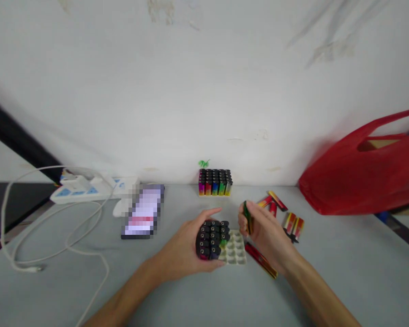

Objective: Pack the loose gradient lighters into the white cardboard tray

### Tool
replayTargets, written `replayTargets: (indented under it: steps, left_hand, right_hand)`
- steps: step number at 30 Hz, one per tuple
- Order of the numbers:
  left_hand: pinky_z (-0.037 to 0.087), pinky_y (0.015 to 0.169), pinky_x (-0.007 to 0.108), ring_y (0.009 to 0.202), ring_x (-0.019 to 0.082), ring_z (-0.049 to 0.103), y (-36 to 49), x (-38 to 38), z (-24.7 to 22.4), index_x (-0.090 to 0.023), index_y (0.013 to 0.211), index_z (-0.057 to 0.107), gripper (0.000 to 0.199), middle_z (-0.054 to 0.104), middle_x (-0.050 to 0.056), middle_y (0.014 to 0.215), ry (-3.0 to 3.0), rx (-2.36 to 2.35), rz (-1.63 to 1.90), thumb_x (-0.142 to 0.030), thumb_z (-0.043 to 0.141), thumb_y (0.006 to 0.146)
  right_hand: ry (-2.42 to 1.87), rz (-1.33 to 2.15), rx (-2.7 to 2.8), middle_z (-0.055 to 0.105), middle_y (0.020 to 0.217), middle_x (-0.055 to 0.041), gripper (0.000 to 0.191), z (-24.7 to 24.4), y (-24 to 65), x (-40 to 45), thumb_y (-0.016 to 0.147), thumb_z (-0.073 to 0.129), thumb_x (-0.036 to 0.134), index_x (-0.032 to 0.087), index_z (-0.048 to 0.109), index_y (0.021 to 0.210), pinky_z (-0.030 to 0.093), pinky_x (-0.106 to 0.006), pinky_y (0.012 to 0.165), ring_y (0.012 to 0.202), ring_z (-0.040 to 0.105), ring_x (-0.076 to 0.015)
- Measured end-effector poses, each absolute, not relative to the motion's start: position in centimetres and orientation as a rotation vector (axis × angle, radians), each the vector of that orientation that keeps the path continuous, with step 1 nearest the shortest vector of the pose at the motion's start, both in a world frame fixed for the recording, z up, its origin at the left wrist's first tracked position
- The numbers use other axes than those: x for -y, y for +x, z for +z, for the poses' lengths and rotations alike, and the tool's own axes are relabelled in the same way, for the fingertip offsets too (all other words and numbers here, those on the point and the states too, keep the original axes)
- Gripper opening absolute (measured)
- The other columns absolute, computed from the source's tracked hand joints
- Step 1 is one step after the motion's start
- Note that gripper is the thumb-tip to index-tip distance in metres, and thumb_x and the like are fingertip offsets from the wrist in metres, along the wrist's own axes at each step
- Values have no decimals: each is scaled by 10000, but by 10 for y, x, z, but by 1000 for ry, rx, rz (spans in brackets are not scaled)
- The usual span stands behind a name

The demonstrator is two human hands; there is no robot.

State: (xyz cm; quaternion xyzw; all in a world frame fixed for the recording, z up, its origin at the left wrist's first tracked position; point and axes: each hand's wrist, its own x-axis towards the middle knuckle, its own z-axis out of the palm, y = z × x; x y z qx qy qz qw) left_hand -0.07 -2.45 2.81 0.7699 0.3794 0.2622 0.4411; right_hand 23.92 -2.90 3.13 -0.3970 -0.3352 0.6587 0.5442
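Observation:
A white tray (236, 249) with round pits lies in front of me, its left part filled with upright black-topped lighters (210, 236). Around the left side of that group my left hand (186, 247) is wrapped, thumb at the near edge and fingers at the far edge. Just right of and above the tray, my right hand (264, 231) grips a green and yellow lighter (248, 215). Red and yellow lighters (261, 260) lie beside the tray, partly under my right hand. More loose ones (293, 225) rest farther right.
A full block of colourful lighters (215, 182) stands by the wall. On the left are a phone (143, 211), a white power strip (92, 190) and a looping white cable (68, 247). A red bag (364, 175) sits at the right.

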Motion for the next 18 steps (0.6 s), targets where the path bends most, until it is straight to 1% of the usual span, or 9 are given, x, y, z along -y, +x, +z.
replayTargets:
  steps: [1, 3, 4, 5, 7, 8, 11, 14, 18]
  left_hand:
    - [574, 1058, 401, 1166, 295, 759, -1, 24, 28, -340, 1648, 425, 1073, 757, 39, 1331, 1908, -939, 650, -242, 988, 740]
    - [573, 1057, 403, 1171, 299, 757, -1, 24, 29, -338, 1642, 433, 1072, 759, 42, 1333, 1910, -949, 651, -246, 994, 734]
    - [572, 1060, 404, 1179, 302, 754, -1, 24, 29, -339, 1641, 434, 1075, 758, 43, 1339, 1912, -955, 651, -250, 998, 730]
    - [572, 1059, 404, 1185, 302, 752, -1, 24, 28, -342, 1641, 433, 1079, 756, 43, 1345, 1913, -957, 650, -253, 1001, 728]
    - [574, 1054, 396, 1190, 296, 750, -1, 24, 28, -351, 1643, 427, 1077, 751, 37, 1352, 1916, -954, 645, -255, 998, 735]
    - [574, 1053, 392, 1189, 292, 749, -1, 24, 28, -353, 1644, 425, 1074, 749, 33, 1352, 1916, -951, 645, -255, 996, 739]
    - [572, 1055, 390, 1177, 287, 750, -1, 24, 28, -348, 1632, 435, 1067, 750, 28, 1334, 1910, -950, 655, -251, 999, 732]
    - [571, 1064, 404, 1173, 291, 751, -1, 24, 29, -345, 1630, 435, 1063, 747, 33, 1331, 1908, -953, 642, -249, 999, 733]
    - [574, 1081, 426, 1197, 305, 742, 0, 24, 29, -340, 1642, 420, 1084, 730, 52, 1363, 1904, -979, 626, -248, 997, 729]
  right_hand:
    - [-947, 1560, 798, 606, 747, 18, 422, 31, 238, 30, 903, 877, 594, 202, 721, 927, 382, -227, 522, 575, 458, -109]
    - [-940, 1577, 795, 599, 723, 45, 390, 31, 238, 31, 930, 860, 577, 226, 693, 966, 260, -219, 444, 480, 344, -77]
    - [-931, 1590, 790, 576, 696, 61, 377, 32, 238, 32, 942, 847, 576, 237, 688, 987, 208, -220, 429, 455, 279, -69]
    - [-921, 1609, 780, 540, 666, 73, 378, 32, 239, 32, 950, 832, 586, 240, 689, 998, 187, -221, 427, 454, 238, -70]
    - [-897, 1671, 751, 444, 617, 83, 431, 33, 240, 31, 951, 798, 642, 224, 695, 947, 213, -220, 444, 485, 221, -84]
    - [-879, 1711, 737, 395, 602, 84, 477, 33, 241, 31, 945, 781, 675, 214, 679, 873, 229, -222, 453, 502, 218, -92]
    - [-806, 1804, 738, 265, 579, 95, 604, 32, 242, 28, 931, 757, 698, 225, 514, 644, 206, -241, 452, 518, 165, -101]
    - [-765, 1824, 760, 201, 568, 108, 629, 28, 243, 26, 937, 734, 651, 254, 391, 589, 128, -266, 437, 509, 101, -100]
    - [-761, 1834, 727, 177, 546, 110, 605, 23, 242, 28, 959, 661, 618, 271, 346, 576, 107, -280, 430, 488, 91, -101]
